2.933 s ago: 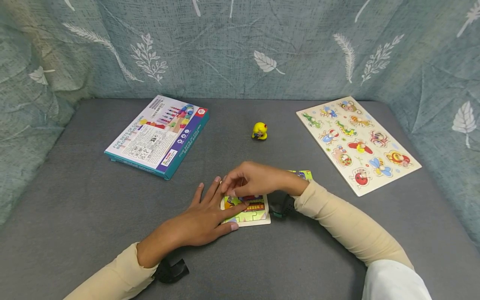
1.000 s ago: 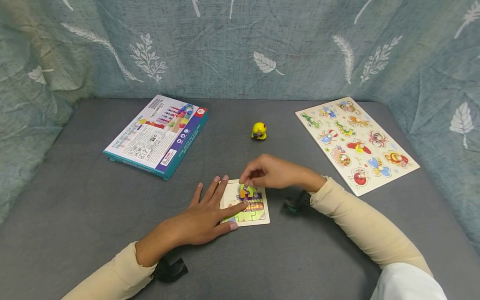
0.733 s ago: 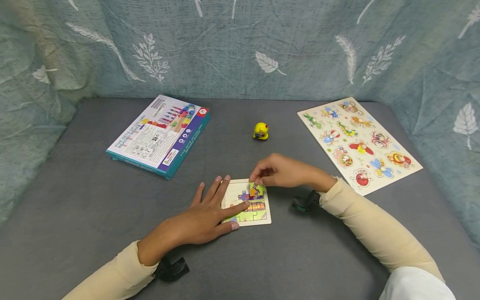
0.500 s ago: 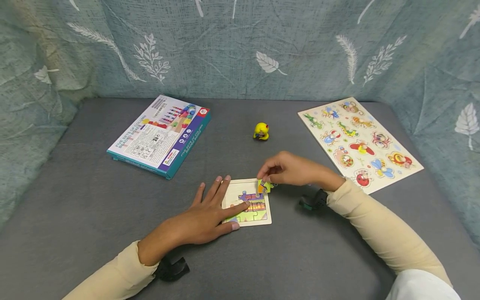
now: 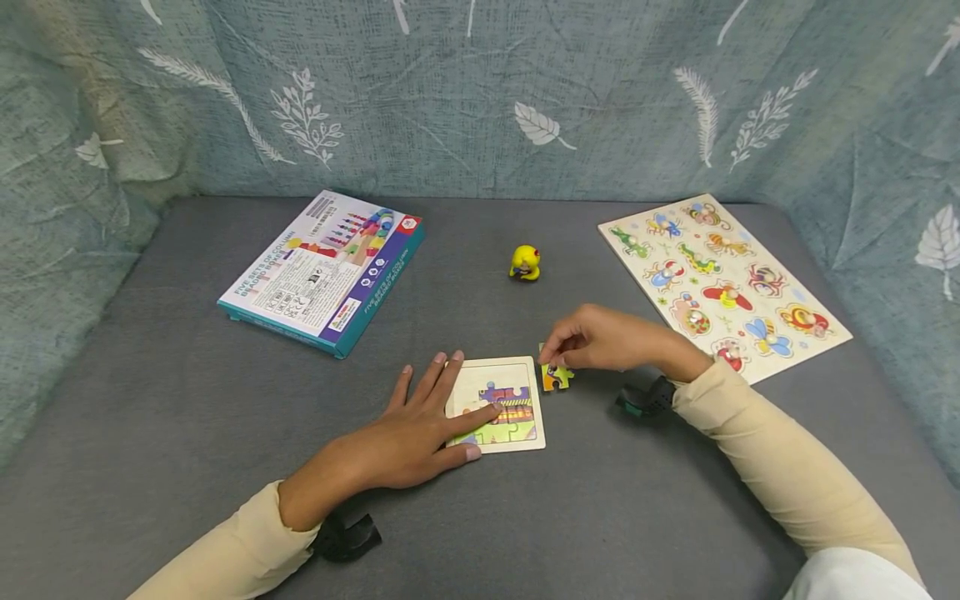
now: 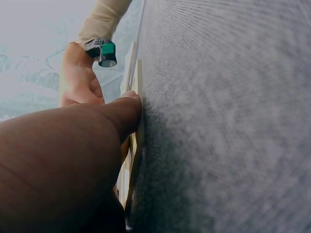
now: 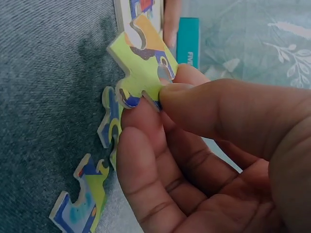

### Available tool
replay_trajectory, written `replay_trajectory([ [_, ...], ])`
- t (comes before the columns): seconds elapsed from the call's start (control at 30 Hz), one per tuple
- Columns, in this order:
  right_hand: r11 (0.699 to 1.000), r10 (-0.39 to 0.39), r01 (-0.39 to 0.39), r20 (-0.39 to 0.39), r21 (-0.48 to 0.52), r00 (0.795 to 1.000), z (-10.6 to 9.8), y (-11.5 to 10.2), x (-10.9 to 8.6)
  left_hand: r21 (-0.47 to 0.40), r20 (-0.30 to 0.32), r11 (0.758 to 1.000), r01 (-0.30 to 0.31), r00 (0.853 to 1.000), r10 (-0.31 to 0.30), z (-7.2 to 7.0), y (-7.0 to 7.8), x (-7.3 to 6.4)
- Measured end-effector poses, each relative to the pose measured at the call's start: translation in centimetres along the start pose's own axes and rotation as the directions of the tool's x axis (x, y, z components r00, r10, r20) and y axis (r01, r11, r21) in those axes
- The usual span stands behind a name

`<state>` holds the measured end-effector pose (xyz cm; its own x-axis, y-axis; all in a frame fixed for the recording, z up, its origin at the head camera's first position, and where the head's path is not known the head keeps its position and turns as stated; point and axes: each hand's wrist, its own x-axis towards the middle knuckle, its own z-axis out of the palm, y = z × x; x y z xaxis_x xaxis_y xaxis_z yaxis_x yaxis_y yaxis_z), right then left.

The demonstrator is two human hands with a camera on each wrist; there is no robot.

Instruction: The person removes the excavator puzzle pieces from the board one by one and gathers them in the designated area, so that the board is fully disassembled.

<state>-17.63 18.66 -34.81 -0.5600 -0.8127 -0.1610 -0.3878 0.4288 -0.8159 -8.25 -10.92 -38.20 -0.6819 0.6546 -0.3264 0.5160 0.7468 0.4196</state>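
My left hand lies flat with spread fingers across the left part of a small wooden jigsaw board. Its thumb presses on the board's near edge. Joined pieces fill the lower right of the board, and bare wood shows above them. Just right of the board, my right hand pinches a green and orange puzzle piece between thumb and fingers. Beneath that hand, loose puzzle pieces rest on the grey cloth, mostly hidden in the head view.
At the back left lies a bead toy box. A small yellow figurine stands at the back middle. To the back right, a wooden insect puzzle board lies near the right forearm.
The right hand has gone from over the board's top left to beyond its right edge, carrying the puzzle piece and uncovering bare wood. The left hand has stayed put.
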Motion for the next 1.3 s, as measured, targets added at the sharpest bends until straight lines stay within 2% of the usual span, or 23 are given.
replay_trajectory([
  [0.6,1.000,0.007,-0.005,0.077,-0.028,0.997,0.24,0.31,-0.13,-0.006,0.002,1.000,-0.004,1.000,0.004,0.07,-0.03,0.04],
  [0.97,0.998,0.067,-0.065,0.059,-0.024,0.996,-0.07,0.04,-0.16,-0.011,-0.010,1.000,-0.020,1.000,0.020,0.13,-0.17,0.05],
  [1.17,0.998,0.067,-0.066,0.062,-0.022,0.996,-0.21,-0.07,-0.11,-0.016,-0.014,1.000,-0.019,1.000,0.019,0.05,-0.09,0.06],
  [1.3,0.998,0.058,-0.057,0.042,-0.038,0.997,-0.20,-0.13,-0.03,-0.028,-0.033,0.999,-0.043,0.999,0.042,-0.08,-0.04,0.08],
])
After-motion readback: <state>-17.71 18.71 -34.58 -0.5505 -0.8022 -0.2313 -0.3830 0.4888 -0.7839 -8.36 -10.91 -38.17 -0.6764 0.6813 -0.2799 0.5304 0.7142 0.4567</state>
